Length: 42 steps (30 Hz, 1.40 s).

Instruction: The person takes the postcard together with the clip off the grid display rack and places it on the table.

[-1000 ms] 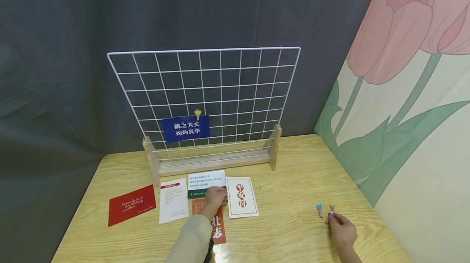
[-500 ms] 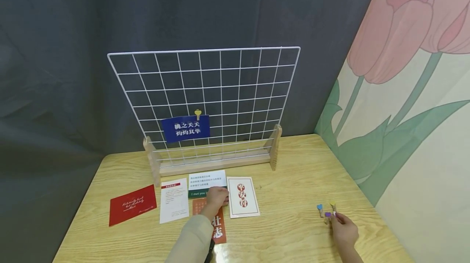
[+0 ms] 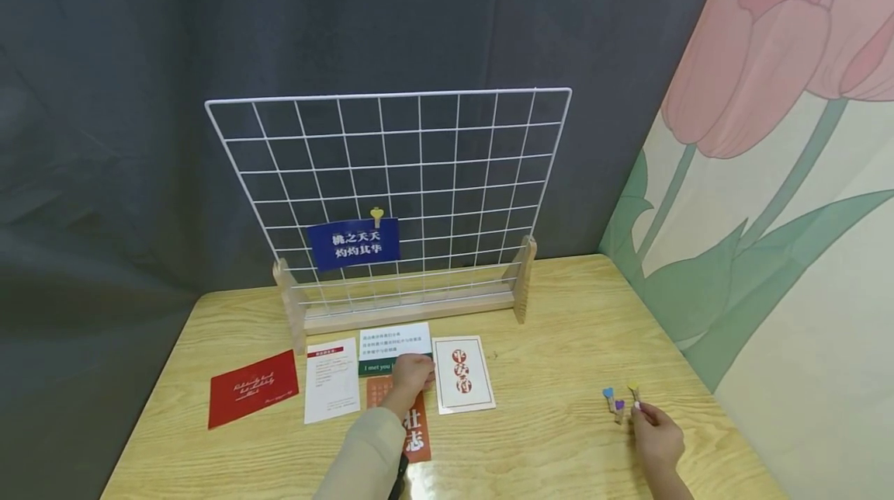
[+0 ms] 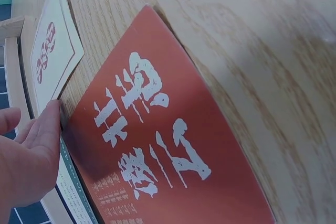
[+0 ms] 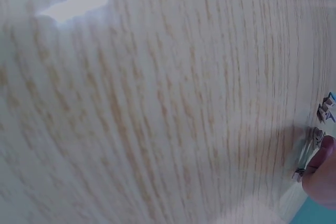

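My left hand (image 3: 410, 377) is over the upper part of the orange-red card (image 3: 417, 432). In the left wrist view its fairly straight fingers (image 4: 48, 124) touch down by the near edge of the white card with red characters (image 4: 48, 51); the palm side is partly hidden. At the right of the table my right hand (image 3: 658, 438) pinches a small clip with a white head (image 3: 636, 406). Just beyond its fingertips lies a yellow-headed clip (image 3: 632, 389). A purple heart clip (image 3: 619, 406) and a blue heart clip (image 3: 608, 393) lie to its left.
A white wire grid (image 3: 436, 166) stands on a wooden base (image 3: 412, 314) at the back. One yellow heart clip (image 3: 377, 214) holds a blue card (image 3: 355, 244) on it. A red card (image 3: 253, 389), a white text card (image 3: 331, 381) and a white-and-green card (image 3: 393, 341) lie before it.
The purple clip has come away from my right fingers and now lies to the left beside the blue one. A white-headed clip is now at those fingertips. My left hand has stayed put.
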Each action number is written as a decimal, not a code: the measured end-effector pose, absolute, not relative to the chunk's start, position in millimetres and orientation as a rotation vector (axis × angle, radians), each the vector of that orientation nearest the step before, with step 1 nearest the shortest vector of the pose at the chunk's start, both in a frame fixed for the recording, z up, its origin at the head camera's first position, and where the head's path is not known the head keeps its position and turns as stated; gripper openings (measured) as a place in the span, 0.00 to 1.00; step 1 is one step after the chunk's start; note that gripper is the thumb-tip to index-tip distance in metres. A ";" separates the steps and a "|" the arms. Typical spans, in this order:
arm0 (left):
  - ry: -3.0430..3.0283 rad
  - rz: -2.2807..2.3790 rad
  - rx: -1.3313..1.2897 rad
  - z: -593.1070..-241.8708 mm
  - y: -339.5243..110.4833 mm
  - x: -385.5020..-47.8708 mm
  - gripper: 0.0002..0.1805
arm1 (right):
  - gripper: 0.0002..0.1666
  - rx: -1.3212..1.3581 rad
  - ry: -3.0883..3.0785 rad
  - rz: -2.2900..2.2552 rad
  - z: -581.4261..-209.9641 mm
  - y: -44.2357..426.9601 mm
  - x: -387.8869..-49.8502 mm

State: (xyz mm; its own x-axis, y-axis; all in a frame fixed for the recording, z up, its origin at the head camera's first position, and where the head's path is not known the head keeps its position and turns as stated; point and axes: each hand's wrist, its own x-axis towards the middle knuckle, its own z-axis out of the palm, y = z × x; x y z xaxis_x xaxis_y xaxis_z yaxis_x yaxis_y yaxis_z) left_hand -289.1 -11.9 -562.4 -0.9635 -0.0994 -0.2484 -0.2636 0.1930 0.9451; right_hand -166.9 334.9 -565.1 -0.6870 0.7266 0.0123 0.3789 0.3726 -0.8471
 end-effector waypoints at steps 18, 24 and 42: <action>2.164 1.996 -0.346 -554.7 -33.1 -286.9 0.13 | 0.20 -0.959 -2.269 1.094 -628.6 382.4 -202.1; 2.166 1.979 -0.343 -551.4 -41.5 -286.9 0.14 | 0.25 -0.959 -2.312 1.113 -623.0 382.8 -202.3; 2.210 2.035 -0.323 -545.2 -65.1 -287.0 0.17 | 0.25 -0.717 -2.232 1.413 -563.4 341.2 -209.2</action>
